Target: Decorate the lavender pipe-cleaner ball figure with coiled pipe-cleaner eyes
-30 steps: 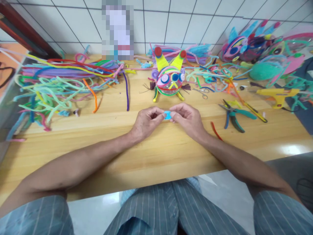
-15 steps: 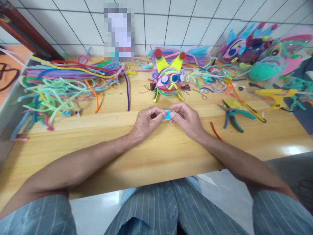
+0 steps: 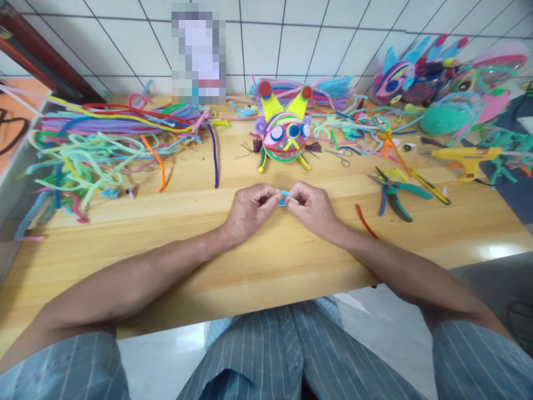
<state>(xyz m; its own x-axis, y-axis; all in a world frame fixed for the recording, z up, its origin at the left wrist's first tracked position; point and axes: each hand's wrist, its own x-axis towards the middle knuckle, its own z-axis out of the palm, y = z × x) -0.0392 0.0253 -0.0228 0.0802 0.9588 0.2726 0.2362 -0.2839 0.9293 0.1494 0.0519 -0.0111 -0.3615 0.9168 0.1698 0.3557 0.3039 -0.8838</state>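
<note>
Pinched between my two hands is a small blue pipe-cleaner disc (image 3: 283,198), held just above the wooden table. My left hand (image 3: 252,210) grips its left edge between thumb and forefinger. On the opposite edge, the fingers of my right hand (image 3: 313,209) are closed the same way and cover part of it. Just beyond my hands stands a colourful animal figure (image 3: 285,141) with yellow horns tipped in red, round eyes and dark whiskers. A short red pipe cleaner (image 3: 366,222) lies beside my right wrist.
Piles of pipe cleaners (image 3: 83,161) cover the table's left side. To the right lie pliers (image 3: 397,194), a yellow-handled cutter (image 3: 431,186), small scissors (image 3: 342,157) and a yellow glue gun (image 3: 468,158). More figures (image 3: 449,116) stand at the back right, near the tiled wall.
My right hand's fingers have closed in further over the blue disc, so less of it shows. The view has shifted slightly; the figure and tools stay put.
</note>
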